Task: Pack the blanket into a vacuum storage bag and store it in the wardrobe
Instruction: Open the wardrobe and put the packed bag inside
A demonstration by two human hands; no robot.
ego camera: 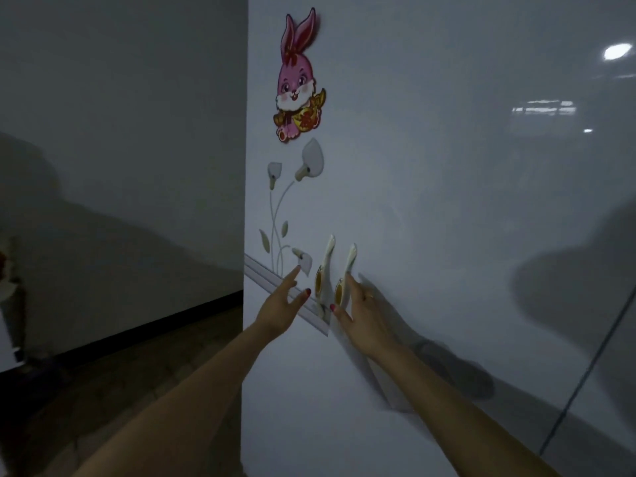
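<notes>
Both arms are stretched toward the wardrobe (430,201); the left hand (280,306) and right hand (361,316) are spread, empty, beside its handles (335,275).

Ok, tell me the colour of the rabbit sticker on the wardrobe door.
Pink, with white cheeks and gold and red trim: the rabbit sticker, plain in the head view.

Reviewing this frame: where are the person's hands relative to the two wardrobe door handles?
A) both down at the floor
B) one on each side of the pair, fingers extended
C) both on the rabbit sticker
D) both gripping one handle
B: the left hand and right hand flank the two handles, fingers extended, below the rabbit sticker.
</notes>
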